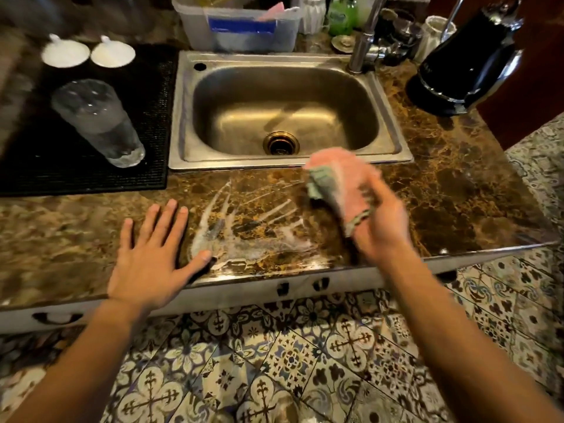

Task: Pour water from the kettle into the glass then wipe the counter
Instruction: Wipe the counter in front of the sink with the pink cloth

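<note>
My right hand (381, 227) grips a pink and green cloth (338, 181), blurred by motion, just in front of the sink's near right corner. Wet streaks (244, 230) shine on the brown marble counter (457, 190) between my hands. My left hand (152, 254) lies flat on the counter with fingers spread, holding nothing. A tall clear glass (97, 123) with water in it stands on a black mat (45, 166) to the left. The black kettle (467, 59) sits on its base at the back right.
A steel sink (180, 117) with a faucet (363, 41) fills the middle. Behind it stand a clear plastic bin (241, 22), a green bottle (341, 13) and white holders. Two white lids (88, 51) rest at the mat's back. Patterned floor tiles lie below the counter edge.
</note>
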Motion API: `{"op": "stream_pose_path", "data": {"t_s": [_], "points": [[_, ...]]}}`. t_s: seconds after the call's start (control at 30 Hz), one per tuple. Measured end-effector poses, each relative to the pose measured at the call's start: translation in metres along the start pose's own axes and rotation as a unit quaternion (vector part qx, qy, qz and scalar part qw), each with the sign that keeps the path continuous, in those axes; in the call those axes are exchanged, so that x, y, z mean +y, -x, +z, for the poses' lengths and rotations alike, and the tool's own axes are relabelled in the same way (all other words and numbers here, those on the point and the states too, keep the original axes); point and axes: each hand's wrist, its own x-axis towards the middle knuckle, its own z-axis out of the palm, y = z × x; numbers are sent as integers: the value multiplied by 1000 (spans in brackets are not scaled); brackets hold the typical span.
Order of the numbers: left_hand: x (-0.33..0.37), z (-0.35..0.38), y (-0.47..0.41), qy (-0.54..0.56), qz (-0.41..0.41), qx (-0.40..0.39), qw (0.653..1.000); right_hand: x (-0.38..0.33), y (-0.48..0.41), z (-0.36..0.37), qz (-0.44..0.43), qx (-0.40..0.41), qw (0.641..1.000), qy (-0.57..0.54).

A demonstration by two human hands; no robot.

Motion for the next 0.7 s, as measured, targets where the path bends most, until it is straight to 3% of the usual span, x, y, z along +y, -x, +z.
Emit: {"op": "stream_pose_path", "data": {"t_s": [0.1,0.17,0.27,0.37,0.43,0.5,0.57,0.7], "points": [[-1,-1,0,3,4,-2,1000,-45,-14,-29,-73,16,996,46],[-1,-1,0,3,7,-4,1000,-62,-20,-45,-131,17,977,168],[0,-1,0,5,10,-6,1000,-53,-29,-69,-163,-5,897,411],[0,-2,0,6,11,-8,1000,-21,-35,-69,-137,37,825,547],[1,-3,0,7,13,-13,1000,-2,-38,-53,-143,61,809,568],[0,-3,0,7,12,-17,1000,14,-39,-25,-143,42,814,561],[-1,-3,0,9,12,-22,1000,30,-40,3,-145,-2,819,555],[-3,-2,2,20,12,-28,999,66,-34,49,-153,-103,788,588]]}}
